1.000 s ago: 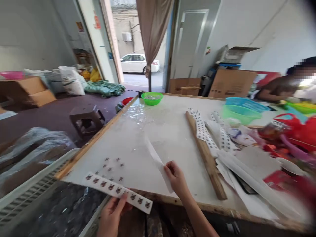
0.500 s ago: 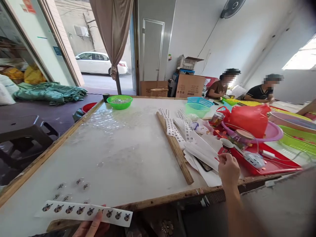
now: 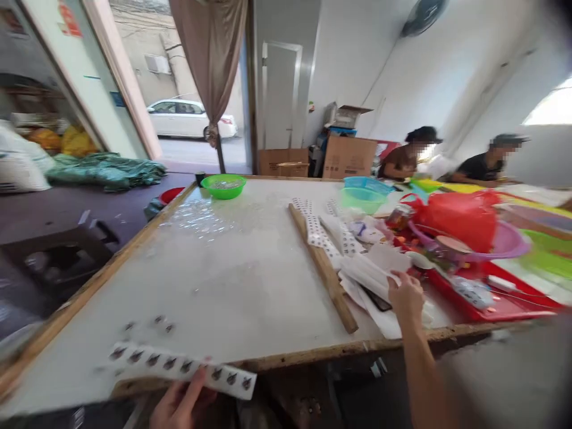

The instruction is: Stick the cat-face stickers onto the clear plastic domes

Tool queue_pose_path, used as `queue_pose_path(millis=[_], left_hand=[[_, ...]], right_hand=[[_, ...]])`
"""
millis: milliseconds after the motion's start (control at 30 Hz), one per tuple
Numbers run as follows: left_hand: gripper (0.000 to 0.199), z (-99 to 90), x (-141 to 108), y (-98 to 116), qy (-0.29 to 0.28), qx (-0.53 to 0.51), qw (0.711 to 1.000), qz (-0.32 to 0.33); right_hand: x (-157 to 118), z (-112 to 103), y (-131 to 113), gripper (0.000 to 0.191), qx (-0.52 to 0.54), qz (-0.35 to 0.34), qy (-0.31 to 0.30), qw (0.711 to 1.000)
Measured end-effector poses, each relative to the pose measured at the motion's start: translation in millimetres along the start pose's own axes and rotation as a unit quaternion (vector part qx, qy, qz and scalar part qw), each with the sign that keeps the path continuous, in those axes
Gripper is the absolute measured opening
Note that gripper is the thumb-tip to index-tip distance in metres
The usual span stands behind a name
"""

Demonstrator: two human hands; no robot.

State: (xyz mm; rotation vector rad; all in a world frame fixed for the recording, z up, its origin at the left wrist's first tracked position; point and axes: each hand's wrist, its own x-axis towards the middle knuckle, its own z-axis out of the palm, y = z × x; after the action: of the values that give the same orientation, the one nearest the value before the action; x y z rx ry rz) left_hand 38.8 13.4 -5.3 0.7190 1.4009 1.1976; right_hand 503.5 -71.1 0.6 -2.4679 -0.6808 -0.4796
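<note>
A white sticker strip point(image 3: 172, 362) with a row of dark animal-face prints is pinched between the thumb and fingers of my left hand point(image 3: 185, 400), low at the table's front edge. Several small clear pieces with dark prints point(image 3: 158, 320) lie on the table just beyond it. My right hand point(image 3: 406, 298) is over the papers at the right, its fingers closed on the end of a white paper strip point(image 3: 366, 275). Long printed sticker sheets point(image 3: 318, 234) rest across a wooden bar point(image 3: 325, 271). Part of a dark phone point(image 3: 378, 300) shows under the papers.
The white table point(image 3: 232, 286) has a raised wooden rim. A green basin point(image 3: 224, 186) stands at its far left corner. At the right are a red tray point(image 3: 513, 307), a purple basin point(image 3: 513, 247) and a red bag point(image 3: 465, 217). Two people sit beyond.
The view has shifted, so the scene sits further right. My right hand has moved slightly left over the papers, and the white paper strip at its fingers is now lifted and curled.
</note>
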Motion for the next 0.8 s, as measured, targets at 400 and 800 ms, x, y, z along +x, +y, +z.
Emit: queue_pose_path(millis=[400,800], left_hand=[[0.043,2.8,-13.5,0.0,0.016,-0.081,0.996,0.027],[0.036,9.0,-13.6,-30.9,-0.047,0.003,0.999,-0.017]], right_hand=[[-212.5,-36.2,-212.0,0.012,0.434,-0.209,-0.536,0.693],[-227.8,-12.2,-200.4,0.010,0.369,-0.364,-0.405,0.753]])
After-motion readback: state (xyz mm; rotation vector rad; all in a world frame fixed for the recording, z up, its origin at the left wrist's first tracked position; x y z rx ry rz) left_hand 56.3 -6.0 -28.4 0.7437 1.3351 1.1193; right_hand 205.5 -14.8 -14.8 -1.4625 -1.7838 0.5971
